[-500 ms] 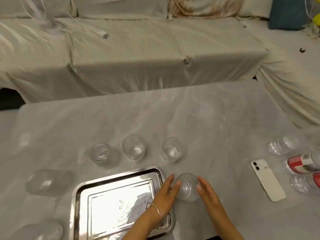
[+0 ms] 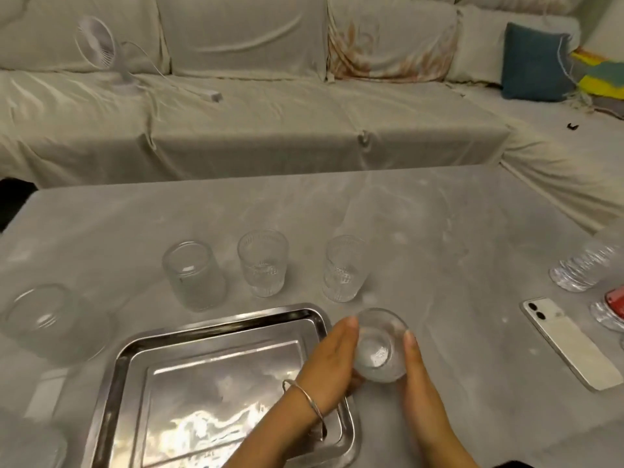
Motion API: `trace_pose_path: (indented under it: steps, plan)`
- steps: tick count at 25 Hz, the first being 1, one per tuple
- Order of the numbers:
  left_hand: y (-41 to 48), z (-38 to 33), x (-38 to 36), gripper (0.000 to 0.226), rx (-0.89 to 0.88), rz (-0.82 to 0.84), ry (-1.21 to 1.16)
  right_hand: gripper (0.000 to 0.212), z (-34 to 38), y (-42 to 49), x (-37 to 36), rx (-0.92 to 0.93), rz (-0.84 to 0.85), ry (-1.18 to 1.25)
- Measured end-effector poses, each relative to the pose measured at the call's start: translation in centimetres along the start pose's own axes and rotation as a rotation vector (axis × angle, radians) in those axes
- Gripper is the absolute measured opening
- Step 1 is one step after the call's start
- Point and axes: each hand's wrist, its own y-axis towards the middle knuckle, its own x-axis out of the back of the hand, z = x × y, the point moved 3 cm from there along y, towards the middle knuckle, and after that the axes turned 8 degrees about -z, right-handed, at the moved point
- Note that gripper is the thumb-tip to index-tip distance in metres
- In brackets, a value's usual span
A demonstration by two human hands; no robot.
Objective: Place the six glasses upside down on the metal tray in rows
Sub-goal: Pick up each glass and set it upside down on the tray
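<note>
Fingers of the left hand and fingers of the right hand lie nearly straight against opposite sides of a clear glass, clasping it between them; its mouth faces up, and it sits just past the right edge of the metal tray, though whether its base touches the desk cannot be told. Behind everything runs a long sofa under pale covers, with a white fan on its seat at the left and a teal cushion at the far right. In front of it the grey desk carries all the rest. The tray lies near the front edge, shiny and bare inside, with the left forearm crossing its right corner and a thin bangle on that wrist. Beyond the tray three glasses stand upright in a row, apart from one another: a smooth glass at the left, a ribbed glass in the middle and another ribbed glass at the right. A further glass stands well to the left of the tray, blurred by the lens. At the right side a white phone lies face down, with a clear plastic bottle on its side beyond it and a red-labelled bottle at the frame edge.
</note>
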Motion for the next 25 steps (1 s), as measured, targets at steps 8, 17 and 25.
trace_pose_path:
  steps: [8,17,25]
  plan:
    - [-9.2,-4.1,6.4,0.03,-0.318,-0.269,-0.244,0.049,4.5,-7.2,-5.6,0.131,0.351,0.288]
    - [-16.5,-3.6,15.2,0.063,-0.529,-0.295,-0.1,0.061,4.4,-11.1,-12.9,0.052,0.811,0.088]
    - [-14.6,2.6,20.5,0.056,-0.235,-0.495,0.135,0.068,3.0,-7.5,-16.5,0.287,0.519,-0.043]
